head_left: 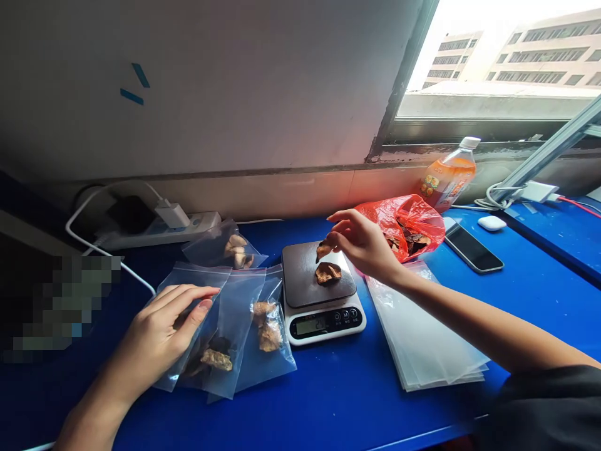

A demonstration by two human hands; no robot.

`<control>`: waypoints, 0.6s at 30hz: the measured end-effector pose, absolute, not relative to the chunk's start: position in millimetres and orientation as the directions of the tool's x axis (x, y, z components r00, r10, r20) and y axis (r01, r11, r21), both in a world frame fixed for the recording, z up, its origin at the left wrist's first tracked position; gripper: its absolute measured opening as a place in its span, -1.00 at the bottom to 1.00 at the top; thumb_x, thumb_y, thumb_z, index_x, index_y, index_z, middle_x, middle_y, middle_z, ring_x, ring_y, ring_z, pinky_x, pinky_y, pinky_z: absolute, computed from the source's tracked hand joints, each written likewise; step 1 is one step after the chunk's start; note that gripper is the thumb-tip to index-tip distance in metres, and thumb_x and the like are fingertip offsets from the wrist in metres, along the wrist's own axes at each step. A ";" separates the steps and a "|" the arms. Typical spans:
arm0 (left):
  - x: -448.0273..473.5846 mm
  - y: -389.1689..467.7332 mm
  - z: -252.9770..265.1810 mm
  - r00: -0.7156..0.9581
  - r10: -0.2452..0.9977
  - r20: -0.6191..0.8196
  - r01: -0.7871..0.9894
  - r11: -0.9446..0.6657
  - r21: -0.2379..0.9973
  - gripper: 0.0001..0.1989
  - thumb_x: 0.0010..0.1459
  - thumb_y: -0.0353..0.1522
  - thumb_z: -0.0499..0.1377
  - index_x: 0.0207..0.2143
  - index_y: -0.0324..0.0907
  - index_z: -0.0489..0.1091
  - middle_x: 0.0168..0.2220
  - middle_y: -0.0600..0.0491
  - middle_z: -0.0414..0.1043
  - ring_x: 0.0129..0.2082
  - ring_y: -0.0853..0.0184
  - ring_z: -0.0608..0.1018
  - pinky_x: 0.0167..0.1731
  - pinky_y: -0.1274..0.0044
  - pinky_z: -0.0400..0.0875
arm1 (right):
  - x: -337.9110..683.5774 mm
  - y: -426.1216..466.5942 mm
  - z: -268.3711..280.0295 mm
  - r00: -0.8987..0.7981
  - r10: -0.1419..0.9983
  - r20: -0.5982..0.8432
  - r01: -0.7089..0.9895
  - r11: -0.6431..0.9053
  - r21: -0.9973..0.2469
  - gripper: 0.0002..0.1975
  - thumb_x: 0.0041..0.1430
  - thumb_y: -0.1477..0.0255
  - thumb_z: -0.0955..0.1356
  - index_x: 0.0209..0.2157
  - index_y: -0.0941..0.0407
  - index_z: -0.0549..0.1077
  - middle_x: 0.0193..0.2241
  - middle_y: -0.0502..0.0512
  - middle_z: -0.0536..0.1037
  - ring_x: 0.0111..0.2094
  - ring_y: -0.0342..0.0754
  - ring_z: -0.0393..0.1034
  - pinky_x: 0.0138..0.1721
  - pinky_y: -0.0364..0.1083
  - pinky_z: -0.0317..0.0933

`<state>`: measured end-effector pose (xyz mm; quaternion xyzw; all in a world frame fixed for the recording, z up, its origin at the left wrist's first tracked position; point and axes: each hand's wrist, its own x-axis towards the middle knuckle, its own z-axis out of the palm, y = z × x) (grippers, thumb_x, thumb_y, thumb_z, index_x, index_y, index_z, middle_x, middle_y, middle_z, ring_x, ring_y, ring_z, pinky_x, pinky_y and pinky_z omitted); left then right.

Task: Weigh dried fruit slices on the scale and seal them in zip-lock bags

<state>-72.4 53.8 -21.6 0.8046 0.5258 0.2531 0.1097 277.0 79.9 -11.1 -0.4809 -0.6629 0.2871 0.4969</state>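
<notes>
My right hand (359, 241) pinches a brown dried slice (322, 251) just above a digital kitchen scale (291, 300). Another curled dried slice (327, 273) lies on the scale's dark plate; the small display is too faint to read surely. My left hand (171, 319) rests over a clear zip bag (164, 379), fingers stretched out and nothing seen in its grasp. Beside it, overlapping zip bags hold a pale dried chunk (216, 359) and several tan pieces (270, 335). A red plastic bag (382, 210) with more dried slices stands open behind my right hand.
A stack of flat clear bags (432, 344) lies right of the scale. Farther back are a zip bag with pale slices (238, 249), a power strip (201, 225), an orange drink bottle (451, 175), a phone (474, 245) and a white earbud case (491, 223).
</notes>
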 end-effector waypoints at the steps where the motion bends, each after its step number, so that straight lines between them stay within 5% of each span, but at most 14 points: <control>1: -71.7 52.4 -20.6 0.306 0.906 0.294 0.789 -0.414 0.453 -0.74 0.30 -0.16 0.04 -0.14 -0.02 0.46 -0.15 0.13 0.49 -0.08 0.29 0.48 -0.06 0.53 0.32 | 269.7 80.2 -11.0 -0.084 0.921 0.381 0.364 0.384 -0.848 -0.78 0.17 0.42 0.33 -0.13 0.09 0.33 -0.43 -0.01 0.56 -0.48 -0.15 0.48 -0.41 -0.13 0.37; 6: -70.6 48.3 -17.5 0.298 0.896 0.329 0.786 -0.426 0.449 -0.75 0.30 -0.16 0.04 -0.16 -0.01 0.46 -0.16 0.14 0.48 -0.10 0.29 0.49 -0.05 0.52 0.31 | 250.3 84.4 -11.2 -0.302 0.884 0.357 0.488 0.465 -0.738 -0.90 0.24 0.51 0.27 -0.22 0.09 0.37 -0.41 0.03 0.62 -0.38 -0.08 0.54 -0.32 -0.10 0.40; 10: -76.1 48.7 -16.5 0.327 0.886 0.329 0.793 -0.447 0.415 -0.75 0.30 -0.16 0.03 -0.14 0.02 0.46 -0.15 0.15 0.49 -0.11 0.30 0.51 -0.05 0.52 0.35 | 282.9 84.1 -2.6 -0.303 0.746 0.593 0.784 0.548 -0.290 -0.81 0.20 0.44 0.33 -0.14 0.13 0.45 -0.12 0.24 0.58 -0.06 0.11 0.46 -0.02 0.09 0.32; 12: -80.5 49.7 -15.7 0.375 0.874 0.308 0.796 -0.474 0.376 -0.77 0.29 -0.16 0.05 -0.11 0.06 0.45 -0.14 0.17 0.50 -0.12 0.32 0.53 -0.10 0.55 0.39 | 320.0 78.7 5.2 -0.206 0.710 0.673 0.877 0.439 -0.195 -0.79 0.21 0.43 0.30 -0.14 0.14 0.47 -0.17 0.24 0.59 -0.11 0.08 0.47 -0.04 0.06 0.32; 14: -84.0 50.8 -15.7 0.426 0.852 0.305 0.793 -0.514 0.327 -0.77 0.28 -0.17 0.07 -0.09 0.09 0.44 -0.13 0.18 0.50 -0.13 0.33 0.54 -0.13 0.58 0.42 | 362.7 72.8 10.6 -0.015 0.753 0.658 0.950 0.216 -0.225 -0.81 0.18 0.45 0.28 -0.22 0.14 0.51 -0.27 0.20 0.61 -0.28 0.04 0.50 -0.20 -0.01 0.35; 16: -85.5 52.1 -17.3 0.453 0.829 0.329 0.785 -0.546 0.293 -0.78 0.28 -0.18 0.06 -0.08 0.10 0.43 -0.13 0.19 0.51 -0.12 0.34 0.55 -0.12 0.60 0.42 | 400.8 70.4 11.1 0.137 0.869 0.475 0.960 0.002 -0.280 -0.80 0.15 0.45 0.28 -0.25 0.13 0.53 -0.35 0.15 0.62 -0.40 -0.01 0.50 -0.35 -0.08 0.33; 18: -85.1 53.5 -20.6 0.472 0.809 0.351 0.773 -0.571 0.276 -0.77 0.29 -0.17 0.06 -0.08 0.11 0.43 -0.12 0.20 0.51 -0.10 0.35 0.55 -0.09 0.61 0.41 | 427.1 73.8 7.5 0.152 0.942 0.300 0.976 -0.095 -0.197 -0.76 0.16 0.45 0.27 -0.22 0.12 0.55 -0.34 0.13 0.63 -0.40 -0.03 0.51 -0.37 -0.12 0.31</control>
